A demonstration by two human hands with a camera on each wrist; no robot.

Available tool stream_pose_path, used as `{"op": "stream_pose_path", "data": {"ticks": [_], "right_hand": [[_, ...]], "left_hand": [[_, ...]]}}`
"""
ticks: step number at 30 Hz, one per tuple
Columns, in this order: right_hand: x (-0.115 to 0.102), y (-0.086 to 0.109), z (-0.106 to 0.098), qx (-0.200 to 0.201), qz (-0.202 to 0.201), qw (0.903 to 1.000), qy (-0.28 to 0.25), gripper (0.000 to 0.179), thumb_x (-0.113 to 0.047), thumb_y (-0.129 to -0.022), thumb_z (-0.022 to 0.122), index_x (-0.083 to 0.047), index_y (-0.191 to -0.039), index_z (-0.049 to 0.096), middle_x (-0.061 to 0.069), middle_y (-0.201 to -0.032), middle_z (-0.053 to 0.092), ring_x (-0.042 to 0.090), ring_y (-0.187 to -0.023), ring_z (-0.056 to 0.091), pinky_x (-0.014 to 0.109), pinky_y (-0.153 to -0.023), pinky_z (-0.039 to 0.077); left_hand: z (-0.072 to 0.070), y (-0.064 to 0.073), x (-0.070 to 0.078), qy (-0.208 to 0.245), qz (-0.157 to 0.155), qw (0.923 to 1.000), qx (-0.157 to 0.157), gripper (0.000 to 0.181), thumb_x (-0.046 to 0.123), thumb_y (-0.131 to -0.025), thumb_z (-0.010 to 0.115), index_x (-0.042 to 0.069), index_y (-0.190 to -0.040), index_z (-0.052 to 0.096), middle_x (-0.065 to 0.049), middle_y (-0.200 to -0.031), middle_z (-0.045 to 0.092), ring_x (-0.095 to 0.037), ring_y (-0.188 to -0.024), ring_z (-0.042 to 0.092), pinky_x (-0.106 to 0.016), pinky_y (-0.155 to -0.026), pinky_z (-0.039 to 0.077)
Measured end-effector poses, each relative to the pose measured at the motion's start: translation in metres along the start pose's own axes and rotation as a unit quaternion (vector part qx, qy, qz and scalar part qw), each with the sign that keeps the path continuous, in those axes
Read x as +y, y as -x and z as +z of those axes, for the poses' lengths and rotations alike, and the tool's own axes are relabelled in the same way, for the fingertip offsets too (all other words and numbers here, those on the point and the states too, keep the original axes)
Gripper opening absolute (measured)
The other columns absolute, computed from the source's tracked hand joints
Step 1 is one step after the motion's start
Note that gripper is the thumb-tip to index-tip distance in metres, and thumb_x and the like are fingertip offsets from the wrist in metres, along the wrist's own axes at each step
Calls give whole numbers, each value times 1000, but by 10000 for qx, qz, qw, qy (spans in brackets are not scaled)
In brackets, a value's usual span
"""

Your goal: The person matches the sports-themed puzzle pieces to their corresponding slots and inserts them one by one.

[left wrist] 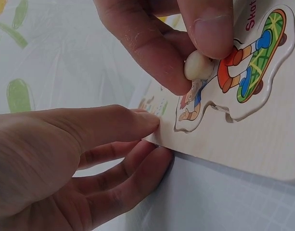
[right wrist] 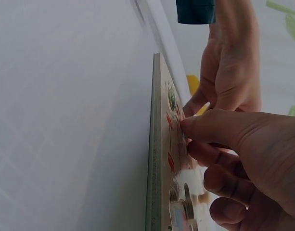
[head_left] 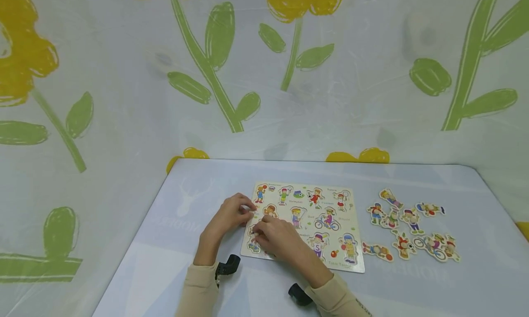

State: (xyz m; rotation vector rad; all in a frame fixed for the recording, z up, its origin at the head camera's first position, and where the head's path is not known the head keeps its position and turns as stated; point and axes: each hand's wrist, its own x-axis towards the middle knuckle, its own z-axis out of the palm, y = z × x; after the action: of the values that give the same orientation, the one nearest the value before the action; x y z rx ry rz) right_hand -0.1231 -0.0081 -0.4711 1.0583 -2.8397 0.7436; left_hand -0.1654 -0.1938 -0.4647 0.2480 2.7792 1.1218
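Observation:
A wooden peg puzzle board (head_left: 358, 252) printed with sports figures lies on the table. My left hand (head_left: 231, 212) holds the board's left edge, thumb on top and fingers curled at the side, as the left wrist view shows. Near the board's front left corner, my right hand (head_left: 283, 239) pinches a round wooden knob (left wrist: 198, 66) between thumb and finger. That knob belongs to a skateboarder puzzle piece (left wrist: 263, 53), which lies tilted across its recess, part of the recess edge showing. The right fingers hide the figure's middle.
Several loose sports-figure pieces (head_left: 412, 220) lie on the table (head_left: 467, 289) right of the board, a cyclist piece (head_left: 433, 247) among them. A footballer piece (head_left: 377, 251) lies close to the board's right edge. Behind the table hangs a flower-printed sheet (head_left: 351, 78).

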Motion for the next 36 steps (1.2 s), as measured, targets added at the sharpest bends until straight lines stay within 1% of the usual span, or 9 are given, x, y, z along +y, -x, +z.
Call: {"op": "stream_pose_path", "data": {"ticks": [8, 12, 16, 19, 23, 26, 29, 33, 36], "right_hand": [[-1, 0, -2, -148, 53, 9999, -14, 18, -24, -90, 69, -18, -106, 74, -5, -92, 63, 3, -67, 47, 15, -57, 38], [-1, 0, -4, -291, 80, 9995, 71, 21, -29, -90, 70, -19, -108, 74, -5, -96, 64, 3, -68, 49, 16, -56, 39], [3, 2, -5, -323, 92, 9992, 199, 23, -34, -90, 69, -21, -109, 74, -6, -99, 66, 4, -74, 56, 19, -60, 45], [9, 7, -9, -212, 85, 9994, 270, 21, -32, -90, 69, -21, -108, 74, -7, -99, 68, 5, -78, 60, 22, -64, 49], [19, 19, -16, 75, 6, 9988, 478, 18, -27, -87, 70, -20, -104, 74, -8, -92, 67, 4, -71, 57, 20, -61, 49], [29, 30, -21, 260, 3, 9977, 628, 15, -27, -86, 72, -22, -100, 73, -10, -85, 64, 1, -65, 52, 17, -56, 43], [39, 43, -25, 422, 46, 9962, 766, 13, -29, -85, 74, -23, -97, 73, -13, -82, 62, -1, -63, 48, 16, -54, 41], [52, 60, -34, 546, 284, 9942, 881, 14, -29, -83, 76, -23, -96, 73, -14, -81, 63, -2, -62, 47, 15, -56, 43], [59, 72, -41, 513, 598, 9929, 886, 14, -30, -82, 77, -24, -94, 73, -15, -80, 61, -2, -62, 45, 15, -55, 41]], "left_hand": [[0, 1, 0, -22, 6, 10000, 38, 11, 4, -83, 73, 10, -91, 74, -7, -112, 63, -13, -82, 63, -21, -62, 53], [1, 1, -2, -4, 2, 10000, 36, 10, 3, -84, 73, 10, -92, 74, -7, -112, 62, -13, -82, 62, -22, -61, 53], [2, 1, -2, 36, 6, 10000, 40, 10, 3, -84, 72, 9, -91, 74, -8, -112, 62, -13, -81, 62, -21, -59, 53], [3, 1, -1, 38, 34, 10000, 37, 10, 2, -83, 73, 8, -91, 74, -9, -111, 62, -13, -81, 62, -20, -59, 52], [3, -1, 2, 74, 52, 10000, -6, 10, 2, -83, 73, 8, -91, 74, -9, -111, 62, -13, -81, 61, -20, -59, 53], [2, -1, 3, 113, 6, 9999, -23, 11, 1, -83, 73, 7, -92, 73, -9, -112, 62, -14, -81, 61, -21, -58, 53], [2, 0, 4, 106, -44, 9999, -22, 11, 1, -83, 73, 7, -92, 73, -10, -112, 62, -14, -80, 60, -21, -58, 53], [2, 0, 2, 96, -101, 9999, -22, 11, 2, -84, 72, 7, -93, 73, -9, -112, 61, -15, -80, 59, -21, -57, 53], [2, 0, 1, 121, -146, 9998, -30, 11, 3, -84, 73, 8, -93, 73, -8, -111, 61, -14, -80, 58, -20, -57, 53]]}}
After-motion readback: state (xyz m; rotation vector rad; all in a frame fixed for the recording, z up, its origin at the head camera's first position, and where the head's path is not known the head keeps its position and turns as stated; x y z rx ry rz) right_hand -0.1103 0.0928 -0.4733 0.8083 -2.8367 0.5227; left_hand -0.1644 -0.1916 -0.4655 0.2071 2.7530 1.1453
